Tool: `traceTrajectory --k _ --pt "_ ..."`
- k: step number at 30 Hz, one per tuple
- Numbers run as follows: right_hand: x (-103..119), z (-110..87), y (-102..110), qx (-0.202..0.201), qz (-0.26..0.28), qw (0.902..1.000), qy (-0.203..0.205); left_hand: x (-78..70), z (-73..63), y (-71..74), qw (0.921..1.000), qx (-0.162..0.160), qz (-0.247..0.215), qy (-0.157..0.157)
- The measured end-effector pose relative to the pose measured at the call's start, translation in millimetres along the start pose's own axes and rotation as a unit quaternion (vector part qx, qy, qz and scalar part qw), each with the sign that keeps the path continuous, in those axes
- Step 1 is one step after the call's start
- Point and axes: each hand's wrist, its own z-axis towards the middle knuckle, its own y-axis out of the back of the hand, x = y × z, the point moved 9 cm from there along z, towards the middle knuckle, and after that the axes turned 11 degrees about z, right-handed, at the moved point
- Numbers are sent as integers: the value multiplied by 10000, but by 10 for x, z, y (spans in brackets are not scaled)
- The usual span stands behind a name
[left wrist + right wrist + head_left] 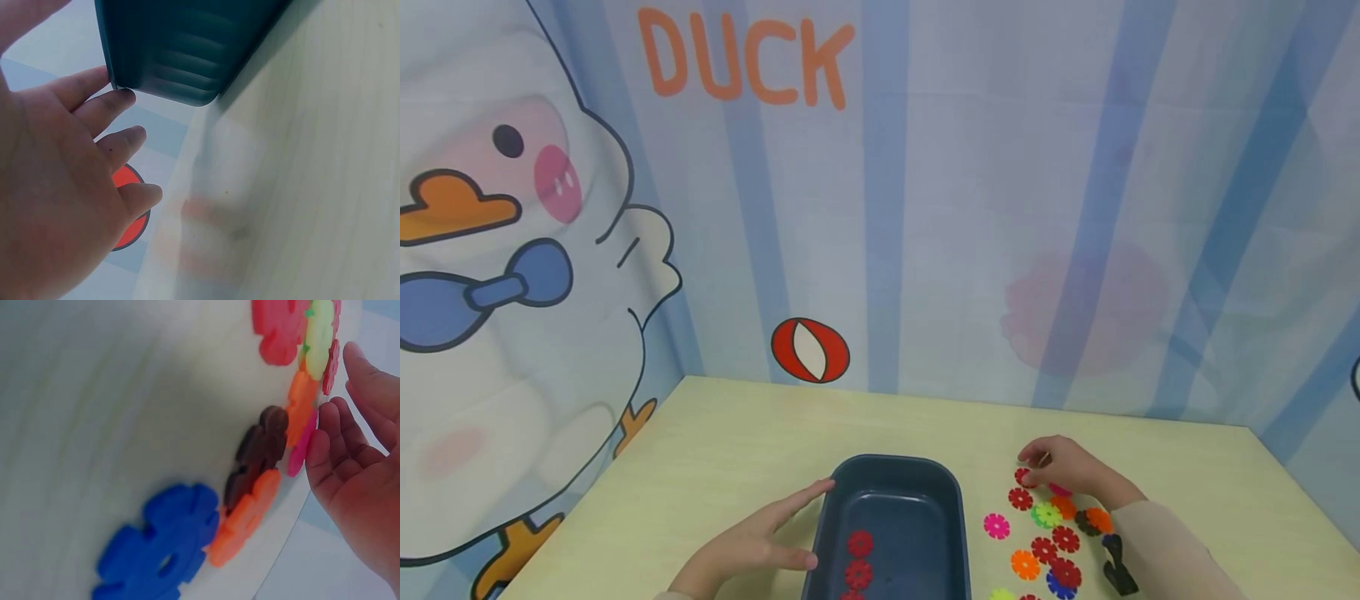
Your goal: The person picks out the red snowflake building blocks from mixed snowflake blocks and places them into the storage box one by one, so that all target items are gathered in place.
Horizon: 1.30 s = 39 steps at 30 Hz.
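Observation:
My left hand [748, 542] is at the left side of a dark blue-grey plastic tub [962, 533], its fingers spread and touching the rim. In the left wrist view the left fingertips [103, 109] meet the tub's corner. Several red flower-shaped discs [859, 575] lie in a row inside the tub. My right hand [1071, 468] hovers at the far end of a scatter of discs, thumb by a red disc [1022, 476]. In the right wrist view the right hand [362, 462] has bent fingers apart from the thumb, beside a pink disc [301, 447].
More loose discs lie right of the tub, among them a pink disc [997, 526], an orange disc [1026, 565] and a blue disc [159, 547]. A black object [1118, 567] sits by the right sleeve. Behind the table [737, 442] hangs a printed duck curtain [955, 208].

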Motion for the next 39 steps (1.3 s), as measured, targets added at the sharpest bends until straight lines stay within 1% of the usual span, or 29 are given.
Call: traceTrajectory --k 6,14,17,19,25,29,31,35,39 --pt "3 -9 -10 64 -222 9997 8 -6 -5 0 10000 -4 19 20" --pt "-14 -1 -39 120 -494 9986 -158 -11 -10 3 10000 -8 -5 13" --pt "-13 4 -44 119 -451 9987 -180 -10 -8 3 10000 -5 -13 2" --pt "-4 8 -39 92 -406 9991 -101 -10 -7 3 10000 -5 -14 8" --pt "47 -6 4 -2 -236 9991 347 -15 -10 3 10000 -4 5 10" --pt "117 -18 27 64 -48 9984 566 -23 -8 9 9999 15 9 -111" --pt "162 -21 29 122 81 9981 597 -24 -6 11 9999 12 24 -167" --pt "335 -34 23 286 340 9957 812 -16 1 7 9998 20 27 -209" --pt "620 -64 -6 433 613 9899 1206 -15 3 5 9998 31 14 -203"
